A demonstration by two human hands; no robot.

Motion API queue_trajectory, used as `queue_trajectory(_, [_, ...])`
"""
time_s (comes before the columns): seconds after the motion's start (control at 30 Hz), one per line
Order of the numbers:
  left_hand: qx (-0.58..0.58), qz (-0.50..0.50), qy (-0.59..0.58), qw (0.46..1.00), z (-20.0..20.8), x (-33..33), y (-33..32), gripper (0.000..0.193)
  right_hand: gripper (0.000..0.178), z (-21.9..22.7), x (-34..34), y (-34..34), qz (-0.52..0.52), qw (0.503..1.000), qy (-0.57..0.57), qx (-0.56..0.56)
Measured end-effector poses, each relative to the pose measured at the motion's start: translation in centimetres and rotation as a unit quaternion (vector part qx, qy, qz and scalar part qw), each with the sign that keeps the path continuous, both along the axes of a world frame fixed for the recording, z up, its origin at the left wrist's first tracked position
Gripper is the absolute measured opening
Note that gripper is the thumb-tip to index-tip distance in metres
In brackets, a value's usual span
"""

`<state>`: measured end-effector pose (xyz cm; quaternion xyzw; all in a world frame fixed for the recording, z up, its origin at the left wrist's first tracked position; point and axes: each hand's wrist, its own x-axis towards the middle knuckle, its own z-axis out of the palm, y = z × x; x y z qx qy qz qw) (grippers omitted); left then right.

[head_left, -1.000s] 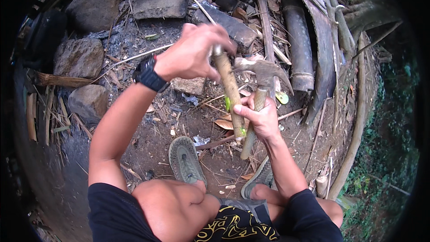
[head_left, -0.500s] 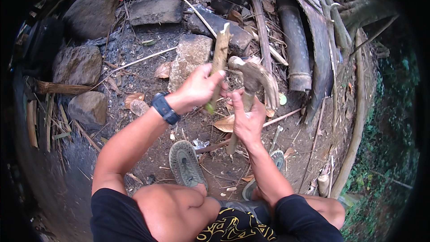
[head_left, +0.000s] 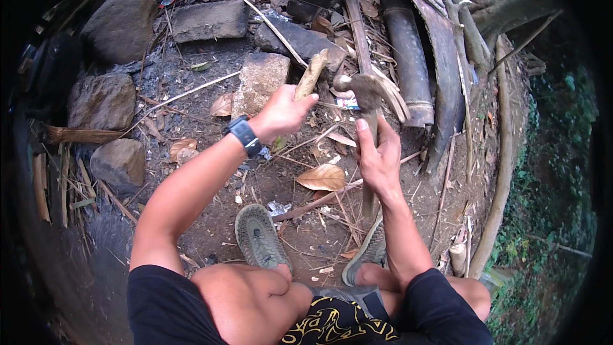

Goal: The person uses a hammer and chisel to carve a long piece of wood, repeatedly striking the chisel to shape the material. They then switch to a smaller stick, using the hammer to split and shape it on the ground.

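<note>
My left hand (head_left: 284,114), below a dark wristwatch (head_left: 244,135), is closed round a short wooden stick (head_left: 311,74). The stick's pale, rough-cut end points up and to the right; a bit of its lower end shows beneath the fist. In my right hand (head_left: 382,158) is a claw hammer (head_left: 369,92), gripped partway along the handle with the thumb laid up it. The claw curves to the right, while the striking face points left, toward the stick. A gap separates hammer and stick. Under them on the dirt lies a large brown leaf (head_left: 321,177).
Large stones (head_left: 102,102) stand to the left, with a brick (head_left: 211,21) and a pale block (head_left: 260,83) farther in. At the far right are a bamboo pole (head_left: 408,57) and a long root-like branch (head_left: 501,172). My shoes (head_left: 260,236) rest on the littered dirt.
My hands have moved apart. The left hand has come down and left with the stick, which now tilts more to the right. The hammer has shifted right.
</note>
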<state>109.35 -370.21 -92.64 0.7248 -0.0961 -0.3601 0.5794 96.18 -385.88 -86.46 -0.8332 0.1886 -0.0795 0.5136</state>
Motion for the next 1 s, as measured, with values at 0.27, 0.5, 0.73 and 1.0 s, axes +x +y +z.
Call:
queue_trajectory(0.27, [0.116, 0.052, -0.155, 0.98, -2.7, -0.3, -4.3, 0.042, 0.027, 3.4, 4.1, -1.2, 0.063, 0.982, -0.111, -0.139])
queue_trajectory(0.5, [-0.235, 0.038, 0.269, 0.933, -1.2, 1.3, -0.8, 0.024, 0.027, 1.4, 3.1, -2.2, 0.061, 0.996, 0.04, 0.047])
queue_trajectory(0.73, [-0.086, -0.054, 0.062, 0.993, 1.4, 2.0, 3.9, 0.03, 0.032, -1.9, 0.1, -6.7, 0.181, 0.899, 0.267, 0.296])
queue_trajectory(1.0, [-0.106, -0.116, 0.084, 0.984, 3.2, -0.5, 5.1, 0.033, 0.041, -0.8, -0.4, -3.9, 0.433, 0.779, 0.314, 0.329])
